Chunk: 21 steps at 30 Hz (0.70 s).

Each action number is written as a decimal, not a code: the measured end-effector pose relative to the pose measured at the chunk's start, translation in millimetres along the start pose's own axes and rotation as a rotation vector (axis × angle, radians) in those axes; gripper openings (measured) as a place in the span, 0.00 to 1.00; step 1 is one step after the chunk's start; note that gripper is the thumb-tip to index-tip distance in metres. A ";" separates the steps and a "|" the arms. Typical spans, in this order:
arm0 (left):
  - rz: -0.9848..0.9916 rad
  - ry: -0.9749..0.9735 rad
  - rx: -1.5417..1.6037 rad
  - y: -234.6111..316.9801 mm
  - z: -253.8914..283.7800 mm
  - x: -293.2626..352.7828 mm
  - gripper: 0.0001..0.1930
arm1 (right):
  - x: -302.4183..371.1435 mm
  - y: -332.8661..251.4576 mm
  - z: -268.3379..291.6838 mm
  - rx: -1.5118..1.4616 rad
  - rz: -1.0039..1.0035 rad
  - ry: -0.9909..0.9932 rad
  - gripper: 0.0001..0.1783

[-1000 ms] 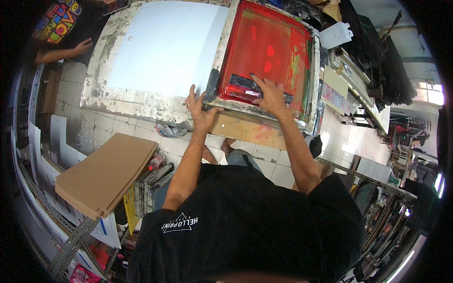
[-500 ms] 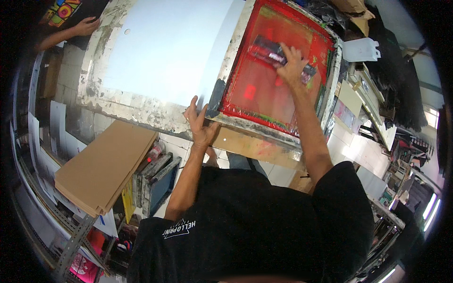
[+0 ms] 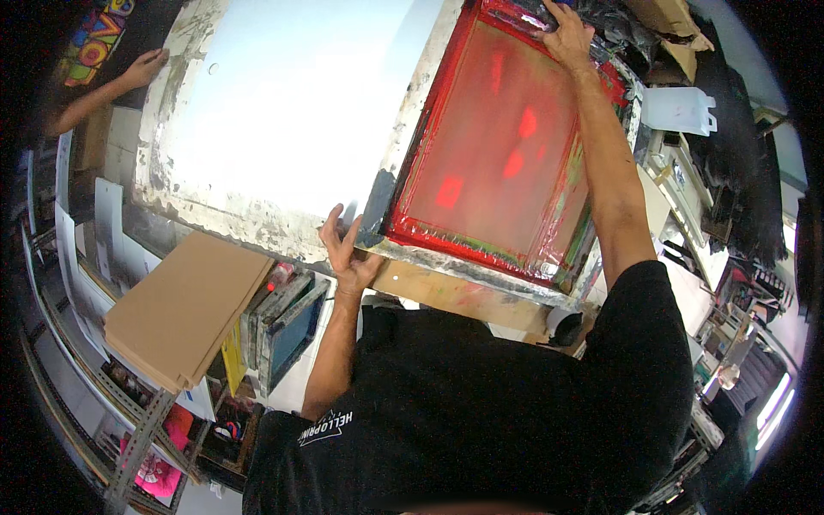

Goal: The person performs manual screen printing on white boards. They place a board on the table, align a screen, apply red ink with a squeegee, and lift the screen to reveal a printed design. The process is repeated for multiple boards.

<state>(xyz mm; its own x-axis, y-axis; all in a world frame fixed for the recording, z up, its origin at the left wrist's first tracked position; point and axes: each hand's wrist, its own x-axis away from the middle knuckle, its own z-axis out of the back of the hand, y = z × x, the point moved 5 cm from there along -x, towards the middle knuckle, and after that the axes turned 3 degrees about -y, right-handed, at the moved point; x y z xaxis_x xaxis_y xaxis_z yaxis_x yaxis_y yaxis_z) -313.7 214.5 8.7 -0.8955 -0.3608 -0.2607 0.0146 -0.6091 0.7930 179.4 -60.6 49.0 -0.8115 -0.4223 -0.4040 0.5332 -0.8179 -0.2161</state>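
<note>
Co-worker's shirt (image 3: 99, 39): multicoloured lettering
Stacked brown cardboard (image 3: 189, 300): near the paint-stained off-white counter (image 3: 157, 163)
Large white sheet (image 3: 296, 107): flat on the counter
Left hand (image 3: 346, 257): fingers loosely spread at the counter's near edge, no grip showing
Wearer's black T-shirt (image 3: 481, 386): small white lettering, upside down in view
Red-inked rectangular printing screen (image 3: 498, 154): right of the sheet
Right hand (image 3: 568, 41): curled on a dark bar-shaped squeegee (image 3: 518, 15), screen's far end

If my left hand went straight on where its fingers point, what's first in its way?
Probably the white sheet on the worktable just beyond your left hand, though height is unclear.
</note>
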 end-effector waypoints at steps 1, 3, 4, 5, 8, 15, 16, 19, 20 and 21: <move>0.002 0.001 -0.004 -0.2 0.5 -0.6 0.33 | -4.1 4.5 1.1 -0.164 -0.053 -0.101 0.36; -0.028 0.032 0.046 -0.2 0.0 -1.4 0.32 | -8.7 4.9 6.6 -0.144 -0.014 -0.137 0.27; -0.057 0.035 0.060 0.1 0.1 -1.0 0.32 | -8.3 2.1 10.4 -0.092 0.049 -0.069 0.27; -0.076 0.018 0.065 -1.4 -0.9 -1.4 0.32 | -5.0 -1.1 12.8 -0.038 0.113 0.003 0.26; -0.114 -0.033 0.047 -5.4 -2.8 3.3 0.33 | 15.4 -12.6 4.7 0.069 0.183 0.038 0.28; -0.058 -0.038 0.169 -13.7 -6.4 12.2 0.37 | 112.6 -86.6 36.2 0.088 0.075 -0.036 0.25; -0.057 -0.035 0.203 -11.7 -5.2 12.2 0.37 | 134.9 -104.7 47.2 0.068 0.039 -0.079 0.25; -0.014 -0.010 0.326 -0.8 -3.0 9.8 0.37 | 192.4 -163.2 91.4 -0.005 -0.011 -0.099 0.25; -0.024 -0.001 0.314 5.3 -0.8 7.1 0.37 | 207.3 -182.7 108.6 -0.014 -0.030 -0.084 0.24; -0.028 0.004 0.306 12.1 2.5 3.8 0.38 | 222.8 -201.2 126.8 -0.071 -0.042 -0.137 0.24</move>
<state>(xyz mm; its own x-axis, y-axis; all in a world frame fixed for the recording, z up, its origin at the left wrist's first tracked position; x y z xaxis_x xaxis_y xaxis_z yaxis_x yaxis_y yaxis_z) -318.0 207.5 18.8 -0.8920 -0.3497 -0.2863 -0.1453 -0.3780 0.9143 -139.0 -39.7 115.2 -0.8560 -0.4412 -0.2694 0.5094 -0.8086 -0.2945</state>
